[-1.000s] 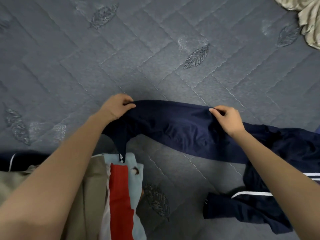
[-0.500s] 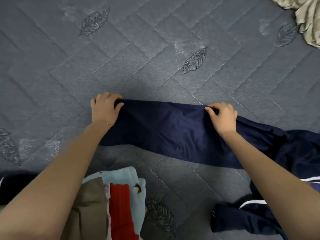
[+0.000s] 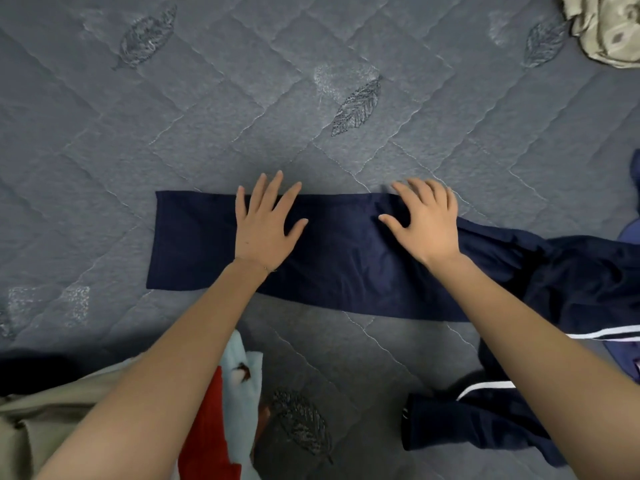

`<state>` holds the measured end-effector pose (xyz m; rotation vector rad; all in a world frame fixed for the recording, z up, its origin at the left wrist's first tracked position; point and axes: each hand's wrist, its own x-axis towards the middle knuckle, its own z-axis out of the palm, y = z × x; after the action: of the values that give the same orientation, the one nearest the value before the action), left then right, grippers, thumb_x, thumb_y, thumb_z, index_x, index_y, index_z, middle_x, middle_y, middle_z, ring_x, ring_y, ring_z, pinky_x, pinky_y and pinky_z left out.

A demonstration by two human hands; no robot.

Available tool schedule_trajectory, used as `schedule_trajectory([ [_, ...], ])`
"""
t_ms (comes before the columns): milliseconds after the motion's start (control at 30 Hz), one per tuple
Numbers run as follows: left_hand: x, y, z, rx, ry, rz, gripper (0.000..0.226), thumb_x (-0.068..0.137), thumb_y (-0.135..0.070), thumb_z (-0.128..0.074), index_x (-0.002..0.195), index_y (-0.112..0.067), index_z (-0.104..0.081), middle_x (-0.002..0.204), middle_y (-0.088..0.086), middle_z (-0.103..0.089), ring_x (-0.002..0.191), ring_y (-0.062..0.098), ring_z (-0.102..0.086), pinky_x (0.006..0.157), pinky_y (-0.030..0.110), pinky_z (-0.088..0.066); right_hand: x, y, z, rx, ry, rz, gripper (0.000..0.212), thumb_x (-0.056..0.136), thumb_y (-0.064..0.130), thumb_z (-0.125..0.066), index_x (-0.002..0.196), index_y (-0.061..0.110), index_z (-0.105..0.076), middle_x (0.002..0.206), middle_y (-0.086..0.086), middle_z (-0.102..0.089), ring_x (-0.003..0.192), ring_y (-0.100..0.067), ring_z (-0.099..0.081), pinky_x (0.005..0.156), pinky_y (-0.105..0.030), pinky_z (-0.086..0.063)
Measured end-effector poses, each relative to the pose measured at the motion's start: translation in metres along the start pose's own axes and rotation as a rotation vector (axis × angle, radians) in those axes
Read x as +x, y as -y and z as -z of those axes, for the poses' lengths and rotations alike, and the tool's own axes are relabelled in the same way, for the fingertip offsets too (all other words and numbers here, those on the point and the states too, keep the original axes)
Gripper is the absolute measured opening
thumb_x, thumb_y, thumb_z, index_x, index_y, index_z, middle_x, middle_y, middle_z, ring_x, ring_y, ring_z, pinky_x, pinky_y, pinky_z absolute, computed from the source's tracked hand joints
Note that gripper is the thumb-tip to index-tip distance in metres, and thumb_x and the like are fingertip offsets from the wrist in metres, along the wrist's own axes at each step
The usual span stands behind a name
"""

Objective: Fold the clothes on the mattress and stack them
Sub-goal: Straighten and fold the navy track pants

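Note:
Navy track trousers (image 3: 346, 258) with white side stripes lie on the grey quilted mattress (image 3: 242, 116). One leg is spread flat from the middle out to the left, and the other leg is bunched at the lower right. My left hand (image 3: 266, 223) rests flat on the flat leg with its fingers spread. Further right on the same leg, my right hand (image 3: 424, 220) presses down, fingers apart. Neither hand grips the fabric.
At the bottom left lies a pile of clothes: a khaki piece (image 3: 41, 420) and a light blue and red garment (image 3: 228, 407). A patterned beige cloth (image 3: 602, 26) sits in the top right corner. A lilac fabric (image 3: 628, 233) peeks in at the right edge.
Both hands pinched the trouser leg's top edge before. They have let it go, and now lie flat on the leg, which is spread smooth on the mattress.

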<state>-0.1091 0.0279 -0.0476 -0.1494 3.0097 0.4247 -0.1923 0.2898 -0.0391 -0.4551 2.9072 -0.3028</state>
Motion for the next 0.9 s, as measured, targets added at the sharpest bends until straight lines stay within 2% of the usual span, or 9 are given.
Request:
schedule_trajectory([
  [167, -0.008, -0.042, -0.017, -0.001, 0.005, -0.016, 0.062, 0.097, -0.047, -0.047, 0.152, -0.026, -0.028, 0.161, 0.007, -0.018, 0.149, 0.029, -0.009, 0.119, 0.053, 0.002, -0.024, -0.032, 0.006, 0.016, 0.044, 0.027, 0.066, 0.092, 0.052, -0.057, 0.149, 0.024, -0.039, 0.156, -0.006, -0.034, 0.147, -0.032, -0.02, 0.12, -0.052, -0.008],
  [333, -0.04, -0.11, -0.042, -0.143, 0.034, -0.047, 0.061, 0.095, -0.043, -0.053, 0.15, -0.022, -0.034, 0.158, 0.009, -0.025, 0.147, 0.029, -0.016, 0.119, 0.051, -0.002, -0.068, -0.078, 0.017, 0.053, 0.096, 0.122, 0.066, 0.091, 0.047, -0.062, 0.148, 0.022, -0.042, 0.156, -0.008, -0.034, 0.147, -0.033, -0.022, 0.12, -0.051, -0.007],
  [433, -0.078, -0.169, -0.062, -0.254, 0.078, -0.116, 0.057, 0.094, -0.041, -0.056, 0.145, -0.018, -0.043, 0.154, 0.01, -0.033, 0.144, 0.03, -0.025, 0.119, 0.053, -0.009, -0.098, -0.12, 0.027, 0.071, 0.171, 0.163, 0.063, 0.091, 0.042, -0.064, 0.147, 0.02, -0.045, 0.157, -0.008, -0.033, 0.149, -0.031, -0.02, 0.12, -0.05, -0.006],
  [533, -0.127, -0.218, -0.086, -0.307, 0.167, -0.178, 0.054, 0.093, -0.045, -0.053, 0.137, -0.014, -0.053, 0.15, 0.011, -0.04, 0.141, 0.031, -0.034, 0.117, 0.054, -0.017, -0.133, -0.151, 0.031, 0.111, 0.199, 0.229, 0.057, 0.089, 0.033, -0.071, 0.139, 0.014, -0.054, 0.152, -0.013, -0.041, 0.145, -0.035, -0.029, 0.119, -0.05, -0.013],
  [667, -0.191, -0.253, -0.112, -0.254, 0.331, -0.193, 0.051, 0.092, -0.053, -0.049, 0.118, -0.012, -0.065, 0.148, 0.01, -0.044, 0.141, 0.028, -0.035, 0.116, 0.054, -0.024, -0.185, -0.174, 0.025, 0.134, 0.229, 0.338, 0.046, 0.084, 0.029, -0.077, 0.125, 0.01, -0.066, 0.141, -0.016, -0.053, 0.137, -0.038, -0.042, 0.115, -0.055, -0.025],
  [733, -0.211, -0.261, -0.118, -0.227, 0.347, -0.182, 0.041, 0.089, -0.046, -0.061, 0.107, -0.011, -0.069, 0.145, 0.012, -0.047, 0.137, 0.031, -0.041, 0.112, 0.053, -0.032, -0.207, -0.181, 0.02, 0.152, 0.259, 0.368, 0.045, 0.083, 0.03, -0.078, 0.121, 0.009, -0.069, 0.139, -0.015, -0.055, 0.136, -0.038, -0.044, 0.115, -0.054, -0.024],
  [800, -0.222, -0.267, -0.12, -0.194, 0.311, -0.171, 0.031, 0.083, -0.035, -0.075, 0.099, -0.009, -0.072, 0.136, 0.016, -0.055, 0.126, 0.035, -0.052, 0.102, 0.051, -0.045, -0.224, -0.184, 0.016, 0.161, 0.297, 0.384, 0.044, 0.083, 0.033, -0.078, 0.119, 0.009, -0.07, 0.139, -0.014, -0.055, 0.138, -0.037, -0.042, 0.117, -0.051, -0.021],
  [900, -0.226, -0.272, -0.12, -0.202, 0.296, -0.113, 0.027, 0.084, -0.03, -0.074, 0.097, -0.006, -0.073, 0.12, 0.014, -0.062, 0.109, 0.034, -0.06, 0.092, 0.046, -0.05, -0.237, -0.186, 0.012, 0.133, 0.332, 0.389, 0.04, 0.084, 0.038, -0.075, 0.11, 0.008, -0.073, 0.142, -0.012, -0.053, 0.142, -0.035, -0.035, 0.12, -0.047, -0.015],
])
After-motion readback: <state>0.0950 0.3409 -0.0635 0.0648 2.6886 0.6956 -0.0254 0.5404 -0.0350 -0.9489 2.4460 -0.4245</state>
